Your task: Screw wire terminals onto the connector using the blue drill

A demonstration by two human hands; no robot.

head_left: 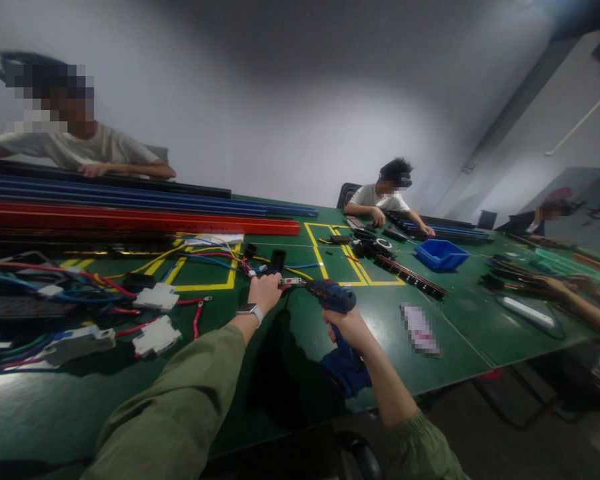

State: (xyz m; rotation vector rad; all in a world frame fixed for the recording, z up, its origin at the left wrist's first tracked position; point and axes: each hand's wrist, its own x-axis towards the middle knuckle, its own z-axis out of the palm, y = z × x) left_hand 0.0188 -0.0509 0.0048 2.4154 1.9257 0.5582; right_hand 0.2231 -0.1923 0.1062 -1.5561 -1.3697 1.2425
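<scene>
My right hand (347, 327) is wrapped round the handle of a blue cordless drill (336, 297), its bit pointing left. My left hand (265, 292) is closed on a small light-coloured part (291, 282) with red on it, whose exact kind I cannot make out. The drill's tip meets or nearly meets that part. Just behind my left fingers stands a small black box (279, 260). Yellow, blue and red wires (213, 248) run beside it. Left of my left forearm lie white circuit breakers (156, 298) with red leads (197, 320) ending in ring lugs.
Long red rails (220, 223) and blue rails (145, 199) lie along the back left. Toward the right are a blue bin (441, 255), a black strip (413, 277), a pixelated flat item (420, 329) and a light tube (529, 311). Other people sit around the green table (380, 373).
</scene>
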